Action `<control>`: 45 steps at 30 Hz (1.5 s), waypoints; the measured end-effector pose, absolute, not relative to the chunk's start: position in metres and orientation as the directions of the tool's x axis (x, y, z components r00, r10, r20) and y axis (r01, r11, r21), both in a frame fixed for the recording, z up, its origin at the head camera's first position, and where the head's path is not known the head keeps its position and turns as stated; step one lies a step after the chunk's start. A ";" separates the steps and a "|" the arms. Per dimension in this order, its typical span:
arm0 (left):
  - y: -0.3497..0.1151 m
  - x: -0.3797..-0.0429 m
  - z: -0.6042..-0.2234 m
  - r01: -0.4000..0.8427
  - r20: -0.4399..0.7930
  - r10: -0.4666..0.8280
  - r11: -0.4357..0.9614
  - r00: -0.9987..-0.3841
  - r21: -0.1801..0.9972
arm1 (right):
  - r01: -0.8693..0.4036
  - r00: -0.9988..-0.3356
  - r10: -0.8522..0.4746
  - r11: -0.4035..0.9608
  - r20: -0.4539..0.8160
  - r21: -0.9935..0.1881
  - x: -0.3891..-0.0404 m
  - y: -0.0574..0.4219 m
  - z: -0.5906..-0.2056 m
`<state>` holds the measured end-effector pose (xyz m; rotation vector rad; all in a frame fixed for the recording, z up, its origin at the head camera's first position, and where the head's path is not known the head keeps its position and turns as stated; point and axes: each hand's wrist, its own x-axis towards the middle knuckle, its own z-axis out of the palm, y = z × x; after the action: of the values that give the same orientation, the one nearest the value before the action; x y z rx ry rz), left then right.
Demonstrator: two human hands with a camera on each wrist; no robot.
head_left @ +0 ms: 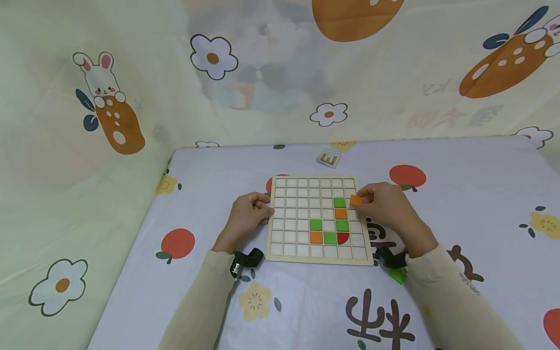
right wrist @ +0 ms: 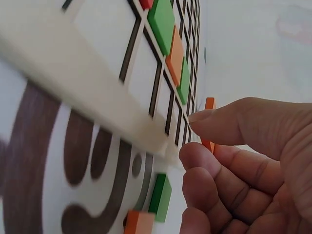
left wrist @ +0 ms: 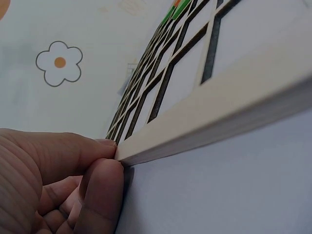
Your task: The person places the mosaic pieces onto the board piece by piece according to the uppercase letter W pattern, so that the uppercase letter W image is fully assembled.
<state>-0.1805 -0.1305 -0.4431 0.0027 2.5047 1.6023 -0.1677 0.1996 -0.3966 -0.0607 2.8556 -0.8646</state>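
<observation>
Orange tile (head_left: 355,200), pinched in right hand (head_left: 387,206)

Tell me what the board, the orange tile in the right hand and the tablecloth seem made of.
The board looks like matte pale wood: cream-coloured, without gloss. The orange tile could be painted wood or plastic: evenly coloured, crisp-edged, with little shine. The tablecloth may be coated fabric or plastic: mostly smooth, printed, no weave visible.

One far card (head_left: 329,158); one board (head_left: 320,260) with four green tiles (head_left: 342,225), two orange (head_left: 341,214), one red (head_left: 343,237); off it, perhaps four others (head_left: 355,200).
</observation>
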 end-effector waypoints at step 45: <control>-0.132 -0.182 -0.446 -0.086 -0.138 0.101 0.410 -0.985 0.908 | -0.144 -0.937 -0.306 0.781 -0.170 -0.608 -0.171 0.136 -0.399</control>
<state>-0.1821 -0.1318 -0.4457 0.0136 2.4898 1.6187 -0.1713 0.1357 -0.3992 -0.3495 2.7141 -0.8955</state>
